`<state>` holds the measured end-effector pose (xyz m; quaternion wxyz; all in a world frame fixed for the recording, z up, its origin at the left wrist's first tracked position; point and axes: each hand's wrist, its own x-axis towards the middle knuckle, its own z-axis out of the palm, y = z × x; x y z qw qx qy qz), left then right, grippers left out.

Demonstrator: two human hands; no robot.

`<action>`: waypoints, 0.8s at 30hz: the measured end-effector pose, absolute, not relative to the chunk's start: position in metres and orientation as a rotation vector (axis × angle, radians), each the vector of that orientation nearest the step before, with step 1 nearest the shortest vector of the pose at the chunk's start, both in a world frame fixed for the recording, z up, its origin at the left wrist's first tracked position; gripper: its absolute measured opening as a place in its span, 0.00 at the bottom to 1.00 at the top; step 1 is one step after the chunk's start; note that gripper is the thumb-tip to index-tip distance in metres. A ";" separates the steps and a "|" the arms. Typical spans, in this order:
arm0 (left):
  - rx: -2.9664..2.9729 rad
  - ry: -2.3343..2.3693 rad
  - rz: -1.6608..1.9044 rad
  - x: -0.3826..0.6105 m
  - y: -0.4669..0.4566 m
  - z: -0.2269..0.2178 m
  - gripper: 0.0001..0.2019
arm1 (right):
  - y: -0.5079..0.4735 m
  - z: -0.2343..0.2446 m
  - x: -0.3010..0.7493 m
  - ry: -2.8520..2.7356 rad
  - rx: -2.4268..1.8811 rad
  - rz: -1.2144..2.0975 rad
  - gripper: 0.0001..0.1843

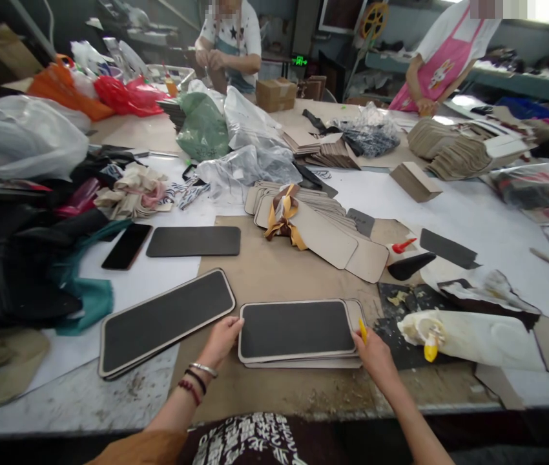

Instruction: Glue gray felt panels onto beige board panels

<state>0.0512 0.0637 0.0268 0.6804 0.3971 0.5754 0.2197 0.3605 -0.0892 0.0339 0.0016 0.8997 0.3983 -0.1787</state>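
A black rounded panel with a tan border [296, 328] lies on top of a small stack right in front of me. My left hand [222, 337] rests at its left end, fingers curled against the edge. At the right end my right hand [374, 354] touches the stack and pinches a small yellow tool [362, 329]. A second, longer stack of the same black panels [165, 320] lies angled to the left.
A lone black panel [194, 241] and a phone [126, 246] lie farther back left. Tan cardboard pieces [323, 236] tied with ribbon sit mid-table. A glue-smeared white bottle [468, 332] lies at right. Bags and fabric crowd the left; two other people stand at the far side.
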 end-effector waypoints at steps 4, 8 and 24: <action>0.847 1.237 0.506 0.052 0.066 0.026 0.19 | -0.084 0.028 0.364 1.121 2.938 -0.789 0.08; 0.815 1.211 0.516 0.052 0.066 0.026 0.18 | -0.079 0.027 0.367 1.047 2.965 -0.862 0.07; 0.761 1.191 0.521 0.052 0.062 0.031 0.17 | -0.071 0.038 0.359 1.075 2.960 -0.817 0.05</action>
